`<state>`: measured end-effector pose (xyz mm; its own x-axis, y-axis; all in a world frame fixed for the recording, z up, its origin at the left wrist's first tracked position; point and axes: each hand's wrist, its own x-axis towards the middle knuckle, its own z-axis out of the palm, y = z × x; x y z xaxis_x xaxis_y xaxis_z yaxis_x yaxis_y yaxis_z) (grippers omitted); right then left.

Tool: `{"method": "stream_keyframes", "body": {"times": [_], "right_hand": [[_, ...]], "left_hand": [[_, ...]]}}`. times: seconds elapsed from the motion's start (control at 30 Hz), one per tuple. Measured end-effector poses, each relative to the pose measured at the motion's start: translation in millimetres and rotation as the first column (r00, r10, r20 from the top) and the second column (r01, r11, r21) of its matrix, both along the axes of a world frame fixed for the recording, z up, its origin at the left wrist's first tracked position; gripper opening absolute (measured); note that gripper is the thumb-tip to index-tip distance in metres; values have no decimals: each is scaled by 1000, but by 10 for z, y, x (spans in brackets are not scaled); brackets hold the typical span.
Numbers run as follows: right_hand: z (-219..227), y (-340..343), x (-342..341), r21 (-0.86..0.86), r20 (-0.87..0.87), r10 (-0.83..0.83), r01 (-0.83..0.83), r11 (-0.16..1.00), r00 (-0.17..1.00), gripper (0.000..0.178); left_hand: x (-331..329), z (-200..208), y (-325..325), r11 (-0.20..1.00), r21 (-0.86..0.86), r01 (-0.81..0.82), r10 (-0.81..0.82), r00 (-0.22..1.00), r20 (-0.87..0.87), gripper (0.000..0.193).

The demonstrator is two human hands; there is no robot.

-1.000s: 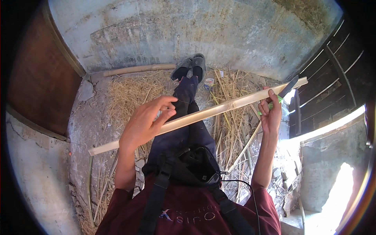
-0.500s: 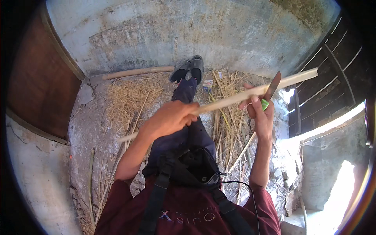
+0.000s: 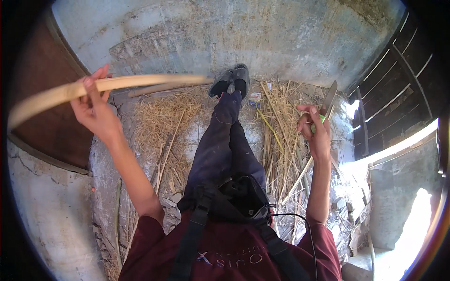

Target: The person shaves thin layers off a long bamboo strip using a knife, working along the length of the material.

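My left hand [image 3: 95, 100] is raised at the left, its fingers closed around a long pale split-bamboo strip [image 3: 125, 82]. One end of the strip reaches toward my shoes, and the other bends off toward the left rim, blurred by motion. At the right, my right hand [image 3: 317, 127] grips a knife by its light green handle [image 3: 318, 122]. The knife's blade [image 3: 330, 96] points up and away from me, apart from the strip. My right index finger sticks out to the left.
Straw shavings [image 3: 164, 117] lie on the floor left of my legs, thin strips [image 3: 286, 140] to the right. A bamboo pole [image 3: 154, 89] lies along the far wall [image 3: 211, 37]. A dark slatted panel [image 3: 393, 93] stands right, a brown door [image 3: 51, 89] left.
The bamboo strip has swung from across my lap to the far left in my left hand, away from the knife. My right hand has stayed near its place and no longer touches the strip.
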<state>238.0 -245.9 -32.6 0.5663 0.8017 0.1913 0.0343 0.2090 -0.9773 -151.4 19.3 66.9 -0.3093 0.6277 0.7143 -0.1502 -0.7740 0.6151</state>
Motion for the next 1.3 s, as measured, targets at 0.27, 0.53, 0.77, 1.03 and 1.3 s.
{"method": "stream_keyframes", "body": {"times": [0.27, 0.53, 0.77, 1.03, 1.3], "right_hand": [[-31, 189, -198, -130, 36, 33, -28, 991, 999, 56], [-141, 326, -327, 132, -121, -68, 84, 988, 990, 51], [-103, 337, -178, 193, -390, -135, 225, 955, 911, 28], [-28, 291, -39, 235, -388, -223, 330, 914, 894, 25], [76, 6, 412, 223, -330, -288, 370, 902, 899, 22]], "left_hand": [[409, -476, -382, 899, -11, 438, -401, 832, 383, 25], [893, -991, -827, 556, -42, 830, -701, 496, 513, 27], [939, -1070, -974, 373, -90, 924, -769, 361, 528, 31], [564, -1281, -997, 410, -573, 710, -891, 447, -84, 56], [-131, -456, -1456, 949, -236, 210, -303, 398, -866, 46]]}}
